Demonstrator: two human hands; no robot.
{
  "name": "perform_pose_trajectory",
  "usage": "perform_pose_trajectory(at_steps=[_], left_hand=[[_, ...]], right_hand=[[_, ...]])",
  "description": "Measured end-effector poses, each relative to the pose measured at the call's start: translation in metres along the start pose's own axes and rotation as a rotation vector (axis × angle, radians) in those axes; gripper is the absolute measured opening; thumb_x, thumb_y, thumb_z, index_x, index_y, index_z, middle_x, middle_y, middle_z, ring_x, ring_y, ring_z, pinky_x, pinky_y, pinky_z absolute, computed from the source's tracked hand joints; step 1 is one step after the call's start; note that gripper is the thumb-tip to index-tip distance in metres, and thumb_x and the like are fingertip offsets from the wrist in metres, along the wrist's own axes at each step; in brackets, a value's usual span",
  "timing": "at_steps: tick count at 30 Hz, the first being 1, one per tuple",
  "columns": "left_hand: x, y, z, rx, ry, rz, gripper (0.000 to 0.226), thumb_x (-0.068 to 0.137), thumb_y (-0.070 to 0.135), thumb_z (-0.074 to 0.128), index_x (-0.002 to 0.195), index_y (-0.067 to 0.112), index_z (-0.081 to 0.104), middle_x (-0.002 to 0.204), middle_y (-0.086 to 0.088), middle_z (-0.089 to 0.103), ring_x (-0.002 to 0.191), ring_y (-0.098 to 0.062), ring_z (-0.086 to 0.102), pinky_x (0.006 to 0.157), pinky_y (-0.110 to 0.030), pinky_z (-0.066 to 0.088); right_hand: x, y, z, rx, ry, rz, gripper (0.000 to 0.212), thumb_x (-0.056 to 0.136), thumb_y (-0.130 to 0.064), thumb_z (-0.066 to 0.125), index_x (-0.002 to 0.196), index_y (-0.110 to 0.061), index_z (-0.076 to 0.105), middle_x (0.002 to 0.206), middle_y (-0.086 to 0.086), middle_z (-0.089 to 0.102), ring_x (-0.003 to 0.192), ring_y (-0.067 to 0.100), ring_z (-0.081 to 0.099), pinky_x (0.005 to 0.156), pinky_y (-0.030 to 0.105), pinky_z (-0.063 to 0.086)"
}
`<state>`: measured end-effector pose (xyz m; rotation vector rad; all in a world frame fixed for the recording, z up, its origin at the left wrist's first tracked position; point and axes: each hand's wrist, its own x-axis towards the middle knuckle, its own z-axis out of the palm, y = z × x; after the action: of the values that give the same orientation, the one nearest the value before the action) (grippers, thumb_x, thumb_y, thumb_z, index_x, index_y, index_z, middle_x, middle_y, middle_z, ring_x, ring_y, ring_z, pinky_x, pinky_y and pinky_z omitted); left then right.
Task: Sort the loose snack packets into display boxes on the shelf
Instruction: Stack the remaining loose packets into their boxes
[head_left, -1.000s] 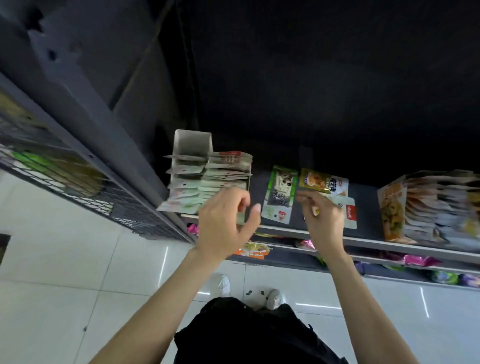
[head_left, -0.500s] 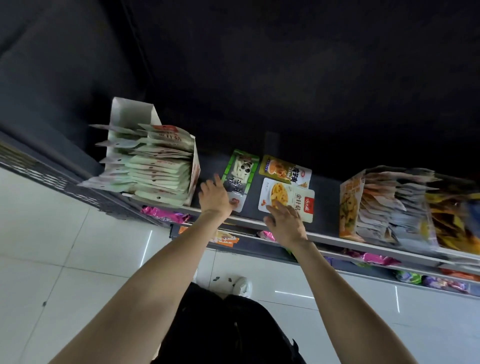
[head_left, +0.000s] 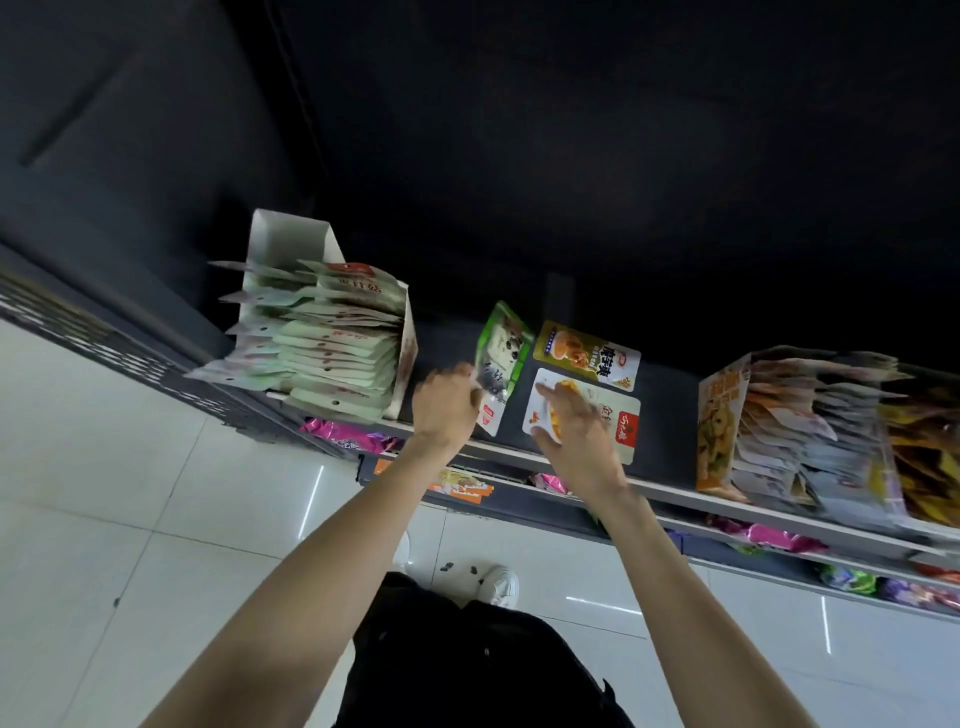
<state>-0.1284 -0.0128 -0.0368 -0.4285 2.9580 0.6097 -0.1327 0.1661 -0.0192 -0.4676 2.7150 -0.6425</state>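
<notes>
Shelf (head_left: 670, 493): dark, with a pale front lip, running from my left down to my right across the view; further shelves below it hold pink, orange and green wrappers I cannot read.

Floor (head_left: 104, 519): pale glossy tiles beneath me, my white shoes (head_left: 498, 584) visible between my arms.

Left display box (head_left: 291, 244): white cardboard, standing at the left end of the shelf, packed with a stack of pale green packets (head_left: 332, 353) that fan out past its open side.

Right display box (head_left: 719, 415): orange printed front, on the shelf well to the right, filled with a row of pale packets (head_left: 800, 415); yellow-and-dark packets (head_left: 924, 452) sit just beyond it at the frame edge.

Loose packets, three, all on the bare stretch of shelf between the two boxes:
- White packet with a red logo (head_left: 621, 421), lying flat near the front lip. My right hand (head_left: 571, 431) lies over its left half, fingers fairly straight and spread on its face; blur keeps me from telling whether any finger hooks its edge.
- Yellow packet with a white label (head_left: 587, 353), flat, just behind the white one, touched by neither hand.
- Green packet with a panda print (head_left: 501, 353), tilted up off the shelf, its near end raised. My left hand (head_left: 447, 410) has its fingers curled against the packet's left edge and appears to pinch it there; the fingertips are smeared by motion.
</notes>
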Motion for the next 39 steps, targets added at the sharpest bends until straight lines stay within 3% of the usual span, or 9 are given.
perform_pose_trajectory(at_steps=[3,6,12,17,22,26,30,33,39], left_hand=[[-0.012,0.006,-0.052,-0.029,0.118,0.174,0.018,0.091,0.024,0.057,0.107,0.018,0.064,0.099,-0.003,0.065,0.088,-0.024,0.064,0.068,-0.030,0.041],[-0.033,0.007,-0.106,-0.023,0.114,0.434,0.014,0.085,0.025,0.067,0.098,0.022,0.070,0.086,0.004,0.065,0.074,-0.019,0.065,0.061,-0.025,0.040],[-0.064,-0.016,-0.188,-0.195,0.548,0.766,0.021,0.085,0.027,0.066,0.101,0.015,0.071,0.086,0.004,0.072,0.076,-0.008,0.066,0.068,-0.017,0.050],[-0.050,-0.084,-0.216,-0.551,0.770,0.410,0.023,0.092,0.008,0.053,0.115,0.005,0.057,0.116,0.002,0.056,0.107,-0.014,0.056,0.092,-0.026,0.046],[-0.001,-0.163,-0.178,-0.097,0.373,0.222,0.020,0.078,-0.003,0.060,0.095,0.006,0.064,0.132,-0.010,0.052,0.120,-0.028,0.048,0.101,-0.038,0.041],[0.015,-0.174,-0.169,0.076,0.176,0.248,0.023,0.085,0.006,0.053,0.103,0.009,0.067,0.146,-0.004,0.040,0.138,-0.022,0.030,0.115,-0.033,0.023],[0.011,-0.175,-0.169,0.123,0.197,0.243,0.025,0.084,0.010,0.055,0.107,0.009,0.066,0.120,-0.002,0.059,0.112,-0.023,0.053,0.100,-0.032,0.040],[0.005,-0.180,-0.165,0.131,0.226,0.288,0.023,0.076,0.008,0.065,0.098,0.008,0.070,0.108,-0.003,0.066,0.098,-0.023,0.063,0.087,-0.034,0.051],[0.001,-0.185,-0.167,0.159,0.232,0.336,0.031,0.079,0.012,0.064,0.109,0.008,0.067,0.116,-0.003,0.063,0.108,-0.021,0.058,0.086,-0.031,0.053]], right_hand=[[0.000,-0.032,-0.035,-0.044,0.293,-0.251,0.068,0.080,-0.010,0.072,0.140,-0.018,0.041,0.140,0.007,0.046,0.124,0.032,0.046,0.102,0.044,0.042],[-0.002,-0.070,-0.071,-0.232,0.129,-0.284,0.065,0.081,-0.027,0.073,0.139,-0.023,0.042,0.132,0.003,0.054,0.115,0.028,0.054,0.093,0.041,0.048],[-0.017,-0.134,-0.090,-0.018,0.361,-0.473,0.017,0.078,-0.018,0.074,0.069,-0.009,0.064,0.056,-0.011,0.056,0.049,0.013,0.058,0.050,0.021,0.037],[-0.002,-0.189,-0.100,0.847,0.444,-0.243,0.007,0.089,-0.014,0.063,0.085,-0.021,0.063,0.082,-0.013,0.069,0.077,0.008,0.071,0.066,0.023,0.057],[0.051,-0.244,-0.084,1.167,0.463,-0.209,0.016,0.091,-0.005,0.059,0.085,-0.020,0.059,0.087,-0.010,0.069,0.090,0.012,0.069,0.080,0.031,0.057],[0.095,-0.264,-0.049,0.988,0.459,-0.235,0.006,0.092,-0.009,0.059,0.088,-0.014,0.061,0.087,-0.007,0.068,0.089,0.009,0.068,0.078,0.036,0.056],[0.129,-0.279,-0.017,0.834,0.350,-0.201,0.014,0.091,-0.021,0.058,0.098,-0.011,0.065,0.090,0.005,0.071,0.087,0.022,0.069,0.077,0.048,0.056],[0.145,-0.287,-0.007,0.703,0.225,-0.108,0.018,0.093,-0.013,0.055,0.106,-0.006,0.068,0.096,0.007,0.070,0.084,0.015,0.066,0.075,0.025,0.053],[0.147,-0.298,-0.006,0.118,0.240,-0.207,0.020,0.091,-0.021,0.058,0.106,-0.016,0.070,0.108,0.003,0.068,0.096,0.021,0.062,0.082,0.029,0.047]])
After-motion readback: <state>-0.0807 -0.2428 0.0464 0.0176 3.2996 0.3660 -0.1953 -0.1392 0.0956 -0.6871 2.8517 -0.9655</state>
